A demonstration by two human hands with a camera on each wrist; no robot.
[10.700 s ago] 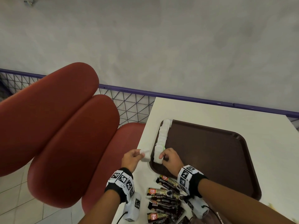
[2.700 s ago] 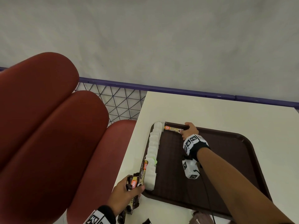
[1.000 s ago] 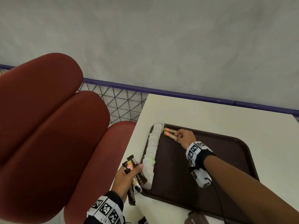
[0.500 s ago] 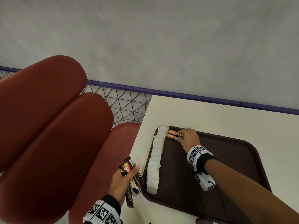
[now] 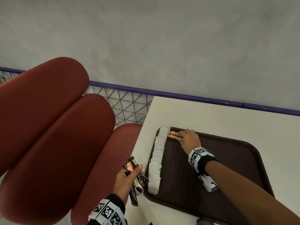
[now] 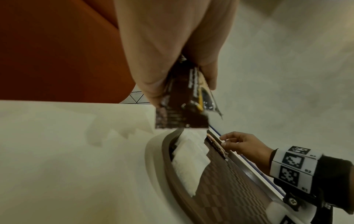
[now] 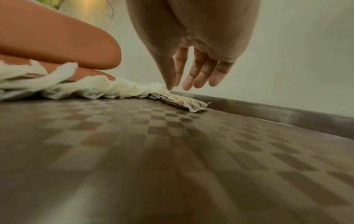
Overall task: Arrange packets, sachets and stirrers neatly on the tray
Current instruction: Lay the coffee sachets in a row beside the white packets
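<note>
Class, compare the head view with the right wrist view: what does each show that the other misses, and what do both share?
Only the head view shows the left hand holding a bundle of dark sachets beside the tray, and the red seat. Only the right wrist view shows the tray's checkered surface and the right hand with straight fingers. Both show the white packet row and the sachets laid at the tray's far corner.

White sachets [image 5: 156,157] line tray [image 5: 235,168]; perhaps two sticks [image 5: 174,134].

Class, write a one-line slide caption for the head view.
Right hand lays coffee sachets beside white packets on tray; left hand grips more sachets.
</note>
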